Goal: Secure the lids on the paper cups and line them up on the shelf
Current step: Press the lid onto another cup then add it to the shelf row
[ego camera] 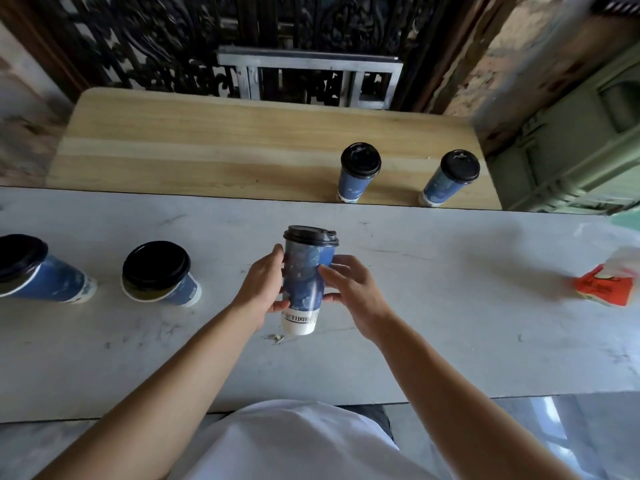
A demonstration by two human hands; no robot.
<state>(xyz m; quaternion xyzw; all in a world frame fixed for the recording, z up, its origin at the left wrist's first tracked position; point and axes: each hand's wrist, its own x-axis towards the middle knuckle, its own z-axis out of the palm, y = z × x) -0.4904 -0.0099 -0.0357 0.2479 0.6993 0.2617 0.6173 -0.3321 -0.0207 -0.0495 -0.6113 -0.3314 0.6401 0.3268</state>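
While both hands hold one lidded cup (306,282), two cups (358,174) shelved beyond.

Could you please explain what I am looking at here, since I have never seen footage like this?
There is no machine: a person wears a wide-angle camera on the head, looking down at their own arms. The left hand and right hand together hold a blue paper cup with a black lid, above a grey table. Two more cups wait on the table at left, and a red packet lies at right. Beyond it, two lidded cups already stand on the wooden shelf.
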